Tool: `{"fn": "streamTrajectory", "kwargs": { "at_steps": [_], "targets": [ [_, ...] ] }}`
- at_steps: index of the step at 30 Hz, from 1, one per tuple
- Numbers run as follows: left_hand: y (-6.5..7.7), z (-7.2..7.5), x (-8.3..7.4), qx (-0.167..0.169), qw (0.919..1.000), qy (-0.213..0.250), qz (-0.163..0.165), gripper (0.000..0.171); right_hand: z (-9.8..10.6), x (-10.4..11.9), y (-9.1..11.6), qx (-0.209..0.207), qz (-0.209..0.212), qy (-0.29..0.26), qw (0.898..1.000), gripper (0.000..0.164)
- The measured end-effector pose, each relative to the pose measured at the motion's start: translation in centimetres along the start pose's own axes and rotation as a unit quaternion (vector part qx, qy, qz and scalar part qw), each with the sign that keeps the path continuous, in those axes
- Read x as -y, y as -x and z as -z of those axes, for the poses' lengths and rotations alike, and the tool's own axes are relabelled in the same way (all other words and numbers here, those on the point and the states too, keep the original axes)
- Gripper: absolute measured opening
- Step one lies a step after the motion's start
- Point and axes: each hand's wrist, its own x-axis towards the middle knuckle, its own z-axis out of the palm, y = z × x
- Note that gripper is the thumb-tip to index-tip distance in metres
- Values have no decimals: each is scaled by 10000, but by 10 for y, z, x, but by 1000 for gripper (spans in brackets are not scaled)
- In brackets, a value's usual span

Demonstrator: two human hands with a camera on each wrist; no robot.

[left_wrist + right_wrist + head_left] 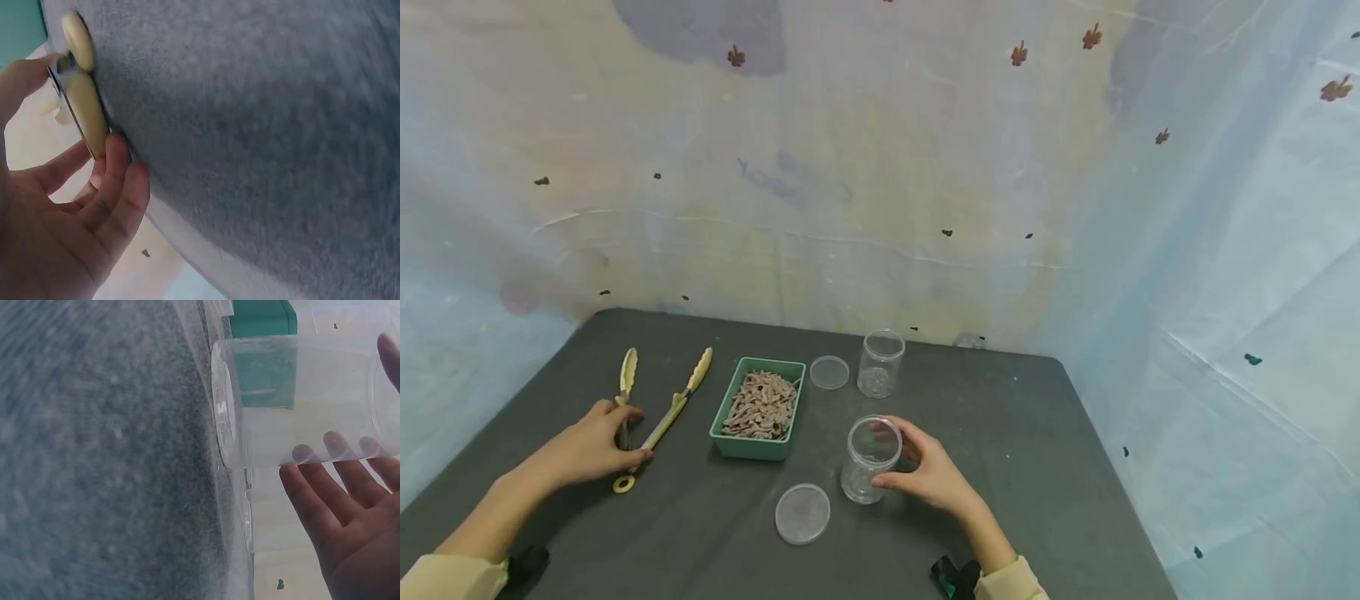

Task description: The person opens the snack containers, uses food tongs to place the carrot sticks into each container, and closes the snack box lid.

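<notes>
The head view looks forward, down across the table (1030, 492). Wrist views sit close; head and right share the nearer jar (865, 457).

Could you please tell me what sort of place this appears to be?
Probably a makeshift booth set up for tabletop work, though I can't be certain: a patterned sheet hangs behind a dark table, and tongs lie spread on it.

Over at the frame's lower left, tongs (663, 424) in the left hand (595, 443); right of them, a box (751, 448) with strips (762, 406) inside. Lower centre, the right hand (931, 473) around a jar (859, 477), a lid (802, 514) to its front left. Behind it, a second jar (881, 365), a second lid (830, 372) left of that.
</notes>
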Motion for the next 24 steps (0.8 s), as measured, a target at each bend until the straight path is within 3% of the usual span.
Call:
{"fn": "streamTrajectory", "kwargs": {
  "at_steps": [5,14,24],
  "targets": [
    [1,3,10,-169,9998,-26,-127,87,2,0,1,30,-87,36,10000,79],
    [-3,12,20,92,9994,223,249,117,1,3,0,-27,-245,113,9996,79],
    [-16,16,25,-22,9981,266,554,89,1,2,0,38,-228,18,9997,80]
  ]
}}
